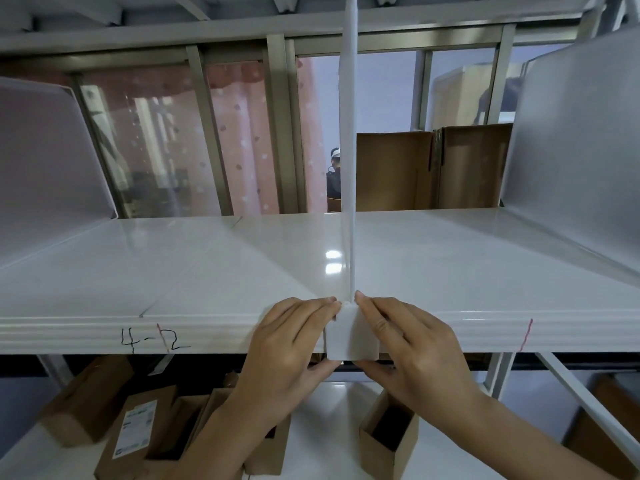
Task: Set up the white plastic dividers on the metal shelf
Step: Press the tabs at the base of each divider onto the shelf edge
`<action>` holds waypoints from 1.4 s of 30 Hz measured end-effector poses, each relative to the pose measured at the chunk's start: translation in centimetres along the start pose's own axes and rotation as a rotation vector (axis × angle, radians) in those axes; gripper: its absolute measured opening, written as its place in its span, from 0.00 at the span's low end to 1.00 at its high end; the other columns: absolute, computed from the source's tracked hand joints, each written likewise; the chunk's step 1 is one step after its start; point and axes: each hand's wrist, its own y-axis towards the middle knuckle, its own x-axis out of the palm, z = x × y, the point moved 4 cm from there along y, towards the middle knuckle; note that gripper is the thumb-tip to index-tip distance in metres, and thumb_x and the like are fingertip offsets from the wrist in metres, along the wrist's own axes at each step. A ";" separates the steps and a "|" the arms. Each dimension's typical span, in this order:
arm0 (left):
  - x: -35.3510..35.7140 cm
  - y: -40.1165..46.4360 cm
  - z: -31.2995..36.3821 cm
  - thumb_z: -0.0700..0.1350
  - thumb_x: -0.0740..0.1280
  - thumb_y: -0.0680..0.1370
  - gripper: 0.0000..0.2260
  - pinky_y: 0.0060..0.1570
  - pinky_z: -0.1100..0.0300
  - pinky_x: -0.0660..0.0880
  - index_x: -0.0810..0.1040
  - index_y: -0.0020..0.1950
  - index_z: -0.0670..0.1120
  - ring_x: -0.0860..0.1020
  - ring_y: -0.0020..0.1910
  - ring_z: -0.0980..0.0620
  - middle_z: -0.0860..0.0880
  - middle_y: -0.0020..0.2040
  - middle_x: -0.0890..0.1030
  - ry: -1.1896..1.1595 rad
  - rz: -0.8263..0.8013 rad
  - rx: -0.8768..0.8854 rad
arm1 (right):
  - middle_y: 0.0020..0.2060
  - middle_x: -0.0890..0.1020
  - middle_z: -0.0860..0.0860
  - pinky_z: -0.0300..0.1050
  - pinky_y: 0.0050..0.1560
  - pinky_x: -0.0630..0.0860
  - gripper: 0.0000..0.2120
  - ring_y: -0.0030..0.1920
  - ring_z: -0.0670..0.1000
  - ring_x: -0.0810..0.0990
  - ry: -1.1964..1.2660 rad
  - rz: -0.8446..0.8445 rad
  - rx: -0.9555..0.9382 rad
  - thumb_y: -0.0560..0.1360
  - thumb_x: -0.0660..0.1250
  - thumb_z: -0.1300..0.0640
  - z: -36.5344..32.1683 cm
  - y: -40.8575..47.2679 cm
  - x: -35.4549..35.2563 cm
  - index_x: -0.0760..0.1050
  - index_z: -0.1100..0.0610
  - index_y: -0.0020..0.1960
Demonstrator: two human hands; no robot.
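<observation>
My left hand [287,344] and right hand [408,344] pinch the matte white clip [351,336] of a thin, smooth plastic divider [348,168], seen edge-on, at the glossy metal shelf [207,271] front lip. My fingers [322,306] curl around its sides; thumbs tuck beneath, partly hidden. The divider's top is cut off.

Glossy white metal shelf [242,271] (front edge marked "4-12"), three upright dividers [348,168] on it
</observation>
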 end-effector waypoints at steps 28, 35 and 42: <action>-3.3 -2.3 -3.7 0.52 0.70 0.72 0.22 0.61 0.61 0.68 0.72 0.62 0.43 0.75 0.56 0.53 0.47 0.57 0.81 0.035 -0.003 -0.063 | 0.51 0.82 0.55 0.42 0.42 0.77 0.32 0.46 0.52 0.78 0.092 0.033 -0.040 0.68 0.73 0.53 -3.8 2.6 3.0 0.67 0.61 0.68; -4.1 -3.1 -5.3 0.53 0.70 0.70 0.24 0.62 0.64 0.65 0.72 0.62 0.44 0.74 0.56 0.54 0.48 0.57 0.81 0.043 -0.041 -0.083 | 0.51 0.82 0.55 0.42 0.41 0.77 0.32 0.45 0.52 0.79 0.099 0.041 -0.032 0.66 0.76 0.54 -5.2 3.4 4.0 0.71 0.62 0.67; -5.9 -4.5 -7.5 0.54 0.70 0.70 0.23 0.61 0.64 0.66 0.76 0.60 0.42 0.74 0.55 0.55 0.49 0.56 0.81 0.085 -0.055 -0.118 | 0.50 0.82 0.55 0.43 0.39 0.77 0.31 0.44 0.53 0.80 0.115 0.038 -0.045 0.65 0.77 0.55 -7.7 5.1 5.3 0.74 0.64 0.65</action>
